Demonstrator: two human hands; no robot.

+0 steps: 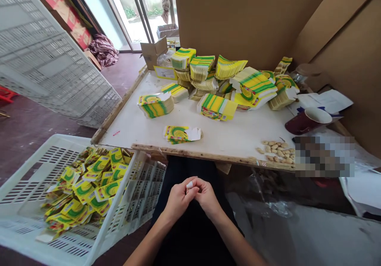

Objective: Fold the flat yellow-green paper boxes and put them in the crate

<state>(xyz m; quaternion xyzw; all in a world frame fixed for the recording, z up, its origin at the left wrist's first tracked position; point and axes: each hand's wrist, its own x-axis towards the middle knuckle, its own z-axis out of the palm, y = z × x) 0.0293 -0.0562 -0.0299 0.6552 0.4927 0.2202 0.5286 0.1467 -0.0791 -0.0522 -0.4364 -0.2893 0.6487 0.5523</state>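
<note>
My left hand (178,197) and my right hand (207,196) meet over my dark-clothed lap, below the table's front edge. Their fingers are curled and pressed together. A small white piece (189,185), like tape or a wrap round a fingertip, shows between them; what else the fingers hold, if anything, is hidden. Ahead on the table lies a small stack of flat yellow-green cartons (178,133), nearest to my hands. Behind it stand a banded-looking carton stack (156,105) at left and another carton stack (216,107) at right.
More carton bundles (253,85) are piled along the back of the white table (127,125). At left, a white plastic crate (117,206) holds many yellow cartons. Peanuts (276,151) and a tipped-looking dark red mug (308,121) are on the right. Another crate (59,59) leans at upper left.
</note>
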